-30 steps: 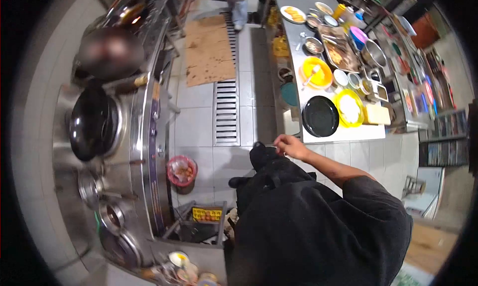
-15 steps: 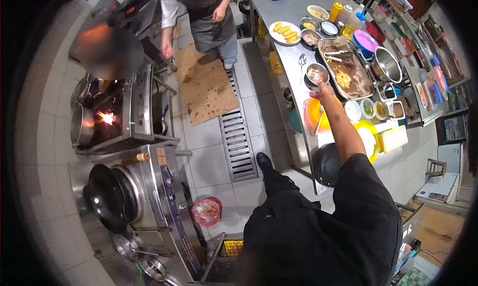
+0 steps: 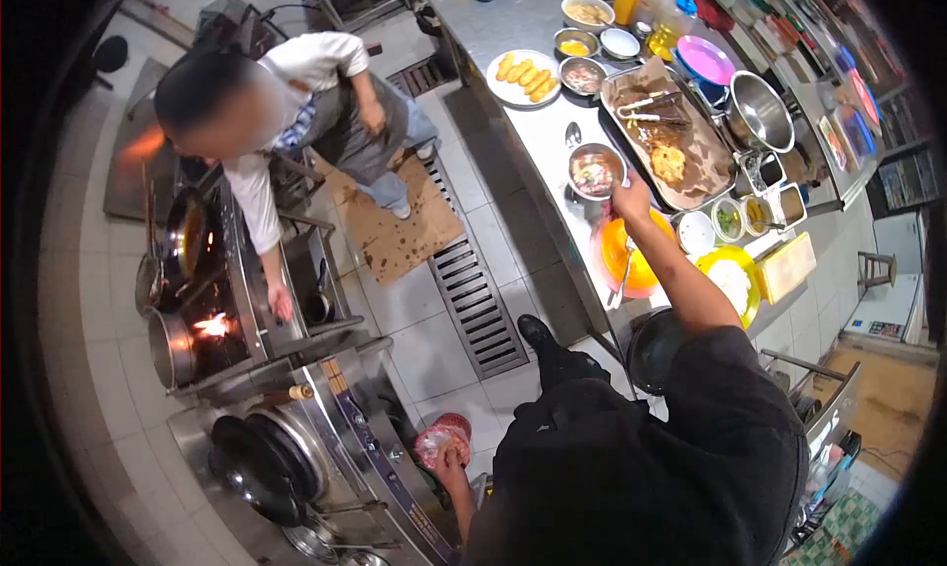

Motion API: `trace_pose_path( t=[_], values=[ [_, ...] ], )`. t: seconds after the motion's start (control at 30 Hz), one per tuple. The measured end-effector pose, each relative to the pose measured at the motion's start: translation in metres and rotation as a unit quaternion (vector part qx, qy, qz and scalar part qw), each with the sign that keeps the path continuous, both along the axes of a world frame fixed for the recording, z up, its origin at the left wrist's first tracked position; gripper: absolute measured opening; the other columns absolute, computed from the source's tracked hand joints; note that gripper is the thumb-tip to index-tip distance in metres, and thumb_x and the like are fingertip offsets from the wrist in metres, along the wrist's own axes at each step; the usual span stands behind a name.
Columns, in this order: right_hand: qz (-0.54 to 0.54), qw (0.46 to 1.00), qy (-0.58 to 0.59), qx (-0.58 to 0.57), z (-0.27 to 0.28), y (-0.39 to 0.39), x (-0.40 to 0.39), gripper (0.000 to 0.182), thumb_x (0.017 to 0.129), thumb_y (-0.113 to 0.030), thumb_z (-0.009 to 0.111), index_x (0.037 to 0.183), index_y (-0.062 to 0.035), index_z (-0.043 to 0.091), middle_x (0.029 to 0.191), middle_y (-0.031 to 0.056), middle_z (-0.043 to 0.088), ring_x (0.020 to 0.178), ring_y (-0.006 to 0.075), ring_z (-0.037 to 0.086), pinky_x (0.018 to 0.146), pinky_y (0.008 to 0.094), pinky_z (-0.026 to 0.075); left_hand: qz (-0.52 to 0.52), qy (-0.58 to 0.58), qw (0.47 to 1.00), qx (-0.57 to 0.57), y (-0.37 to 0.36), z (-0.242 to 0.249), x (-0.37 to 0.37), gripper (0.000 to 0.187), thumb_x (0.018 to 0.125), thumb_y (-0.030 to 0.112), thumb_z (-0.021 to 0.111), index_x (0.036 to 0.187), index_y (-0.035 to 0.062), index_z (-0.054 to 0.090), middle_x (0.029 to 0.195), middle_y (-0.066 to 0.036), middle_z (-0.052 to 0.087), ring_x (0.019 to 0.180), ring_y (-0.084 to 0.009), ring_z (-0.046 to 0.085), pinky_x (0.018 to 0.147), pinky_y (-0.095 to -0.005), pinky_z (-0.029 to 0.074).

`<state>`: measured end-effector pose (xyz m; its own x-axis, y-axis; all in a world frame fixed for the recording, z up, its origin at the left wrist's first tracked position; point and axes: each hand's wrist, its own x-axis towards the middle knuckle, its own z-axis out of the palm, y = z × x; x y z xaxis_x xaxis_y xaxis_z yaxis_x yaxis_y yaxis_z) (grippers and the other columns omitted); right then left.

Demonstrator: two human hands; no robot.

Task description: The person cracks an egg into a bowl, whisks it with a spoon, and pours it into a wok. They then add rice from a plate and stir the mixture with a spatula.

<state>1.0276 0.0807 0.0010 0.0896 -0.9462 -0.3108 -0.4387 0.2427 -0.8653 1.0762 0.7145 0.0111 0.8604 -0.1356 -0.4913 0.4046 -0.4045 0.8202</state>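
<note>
Steel bowl [image 3: 596, 170] of mixed food sits on the long, shiny metal counter [image 3: 538, 122], beside the big foil-lined tray [image 3: 663, 142]. We stretch our right arm out straight, and our right hand [image 3: 629, 199] grips the bowl's round rim, fingers closed on it. Our left hand [image 3: 451, 460] hangs low by the stove, seemingly pinching a crinkled red plastic bag [image 3: 439, 440], though the view there is poor.

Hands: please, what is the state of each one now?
Left hand: on the red-and-clear bag; grip cannot be told.
Right hand: at the metal bowl rim; grip cannot be told.
</note>
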Motion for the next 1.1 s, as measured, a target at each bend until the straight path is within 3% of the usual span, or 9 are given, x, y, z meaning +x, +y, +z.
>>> trace_pose_path(
  t=[0.13, 0.2, 0.27, 0.37, 0.53, 0.63, 0.7, 1.0, 1.1],
  values=[
    [0.129, 0.989, -0.072, 0.01, 0.063, 0.047, 0.007, 0.053, 0.089, -0.01, 0.05, 0.137, 0.0059, 0.034, 0.06, 0.0128, 0.061, 0.043, 0.0183, 0.059, 0.038, 0.0294, 0.047, -0.014, 0.002, 1.0, -0.006, -0.013, -0.032, 0.023, 0.023, 0.095, 0.015, 0.054, 0.111, 0.0012, 0.062, 0.091, -0.004, 0.065, 0.075, -0.0096, 0.06, 0.066, -0.0201, 0.048],
    [0.199, 0.972, -0.104, 0.069, 0.067, 0.077, 0.009, 0.047, 0.09, -0.008, 0.048, 0.134, 0.0055, 0.038, 0.058, 0.0115, 0.06, 0.042, 0.0178, 0.058, 0.037, 0.0291, 0.046, -0.001, 0.096, 0.994, -0.053, -0.056, 0.012, 0.027, 0.024, 0.095, 0.013, 0.054, 0.114, -0.0003, 0.06, 0.09, -0.004, 0.065, 0.079, -0.0095, 0.059, 0.067, -0.0214, 0.047],
    [0.244, 0.957, -0.111, 0.116, 0.064, 0.094, 0.023, 0.039, 0.09, -0.006, 0.046, 0.128, 0.005, 0.043, 0.057, 0.0104, 0.058, 0.042, 0.0172, 0.058, 0.036, 0.0293, 0.046, -0.118, -0.04, 0.992, -0.015, -0.047, -0.003, 0.025, 0.025, 0.095, 0.013, 0.053, 0.115, -0.0008, 0.059, 0.092, -0.006, 0.065, 0.081, -0.0107, 0.06, 0.068, -0.0225, 0.047],
    [0.317, 0.931, -0.092, 0.157, 0.069, 0.12, 0.035, 0.033, 0.091, -0.004, 0.044, 0.123, 0.003, 0.046, 0.058, 0.0101, 0.058, 0.042, 0.0166, 0.058, 0.036, 0.0286, 0.047, -0.028, 0.069, 0.996, -0.055, -0.028, -0.027, 0.01, 0.025, 0.095, 0.012, 0.052, 0.116, -0.0003, 0.058, 0.093, -0.008, 0.065, 0.082, -0.012, 0.061, 0.068, -0.0227, 0.047],
    [0.424, 0.904, -0.055, 0.007, 0.044, 0.168, 0.06, 0.026, 0.087, -0.011, 0.056, 0.111, 0.0009, 0.057, 0.066, 0.0071, 0.06, 0.042, 0.0109, 0.053, 0.034, 0.0254, 0.042, 0.072, 0.024, 0.989, -0.125, -0.003, -0.026, -0.022, 0.023, 0.091, 0.01, 0.056, 0.111, -0.0011, 0.057, 0.096, -0.007, 0.064, 0.084, -0.0138, 0.061, 0.074, -0.0262, 0.049],
    [0.505, 0.846, -0.118, 0.123, 0.05, 0.203, 0.082, 0.027, 0.092, -0.009, 0.052, 0.118, -0.0011, 0.049, 0.067, 0.007, 0.06, 0.042, 0.0099, 0.053, 0.035, 0.0239, 0.041, 0.184, -0.021, 0.982, 0.022, 0.033, -0.075, -0.049, 0.023, 0.086, 0.015, 0.064, 0.104, 0.0005, 0.059, 0.094, -0.011, 0.067, 0.082, -0.0188, 0.065, 0.072, -0.0307, 0.051],
    [0.562, 0.812, -0.083, 0.137, 0.049, 0.224, 0.084, 0.026, 0.094, -0.012, 0.052, 0.118, -0.0019, 0.048, 0.065, 0.0071, 0.059, 0.043, 0.0108, 0.054, 0.035, 0.0241, 0.041, 0.223, -0.05, 0.958, 0.172, 0.041, -0.045, -0.045, 0.03, 0.083, 0.024, 0.068, 0.099, 0.001, 0.059, 0.086, -0.013, 0.067, 0.08, -0.0236, 0.066, 0.072, -0.035, 0.051],
    [0.699, 0.684, 0.002, 0.206, 0.037, 0.393, 0.116, 0.039, 0.096, -0.009, 0.046, 0.131, 0.0009, 0.033, 0.064, 0.0103, 0.059, 0.044, 0.0138, 0.056, 0.036, 0.0242, 0.045, 0.509, -0.07, 0.794, 0.326, 0.21, -0.042, 0.051, 0.056, 0.077, 0.032, 0.073, 0.11, -0.0034, 0.044, 0.102, -0.025, 0.061, 0.094, -0.0423, 0.061, 0.079, -0.0479, 0.048],
    [0.698, 0.687, 0.017, 0.201, 0.046, 0.47, 0.123, 0.054, 0.096, -0.01, 0.048, 0.142, 0.0015, 0.021, 0.066, 0.0123, 0.06, 0.045, 0.015, 0.057, 0.036, 0.0257, 0.045, 0.499, -0.08, 0.805, 0.312, 0.251, -0.045, 0.069, 0.061, 0.077, 0.031, 0.074, 0.112, -0.0048, 0.038, 0.099, -0.027, 0.061, 0.093, -0.0419, 0.061, 0.079, -0.0475, 0.048]
  ],
)
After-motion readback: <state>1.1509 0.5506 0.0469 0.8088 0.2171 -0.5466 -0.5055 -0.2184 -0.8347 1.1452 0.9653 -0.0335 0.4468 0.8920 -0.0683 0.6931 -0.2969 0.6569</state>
